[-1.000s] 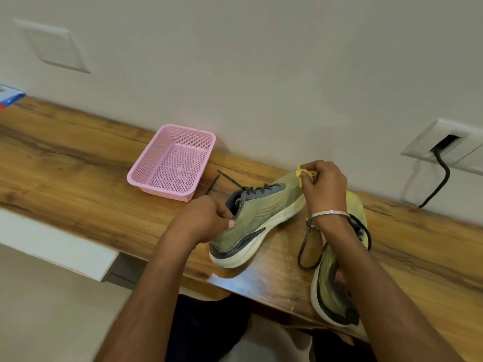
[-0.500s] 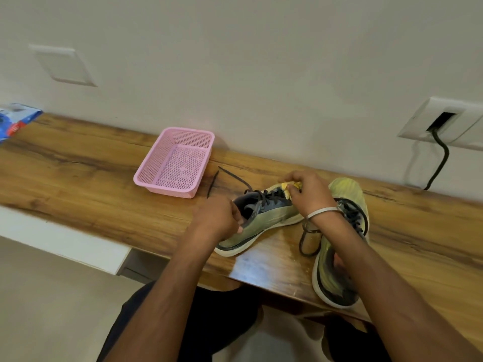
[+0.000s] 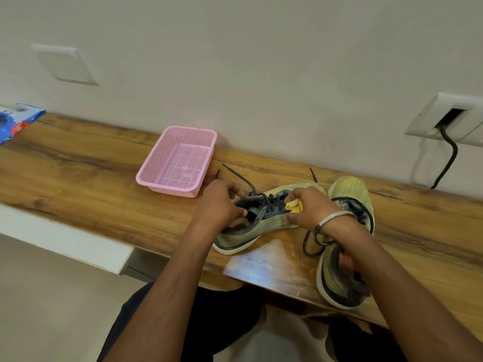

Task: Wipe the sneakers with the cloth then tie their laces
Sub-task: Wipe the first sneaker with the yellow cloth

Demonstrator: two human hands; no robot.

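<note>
The left sneaker (image 3: 257, 227) lies on the table (image 3: 86, 184), tipped on its side. Its long axis runs diagonally: heel near the front table edge toward the person, toe away and to the right, toward the wall. The second sneaker (image 3: 347, 199) stands just beside it on the right, partly under the right forearm, toe pointing at the wall.

Left hand (image 3: 222, 202): grip curled around the heel collar of the tipped sneaker, thumb at the opening, steadying it. Right hand (image 3: 311, 207): grip closed on a bunched yellow cloth (image 3: 294, 206), which is pressed against the upper at the lace area, about mid-length of the shoe.

Key relation: the cloth sits at the middle of the long axis, with the unwiped toe portion lying beyond the right hand, away and to the right, and the heel portion lying toward the left hand. Any wiping stroke should therefore follow the diagonal axis. The right hand is nearer the toe; the left hand is nearer the heel and acts as the anchor.

The dark laces (image 3: 236, 176) trail loose from the eyelets across the table toward a pink basket (image 3: 180, 163), which stands near the heel-side hand. They are untied, so judged from this the wiping step is in hand and tying remains.
</note>
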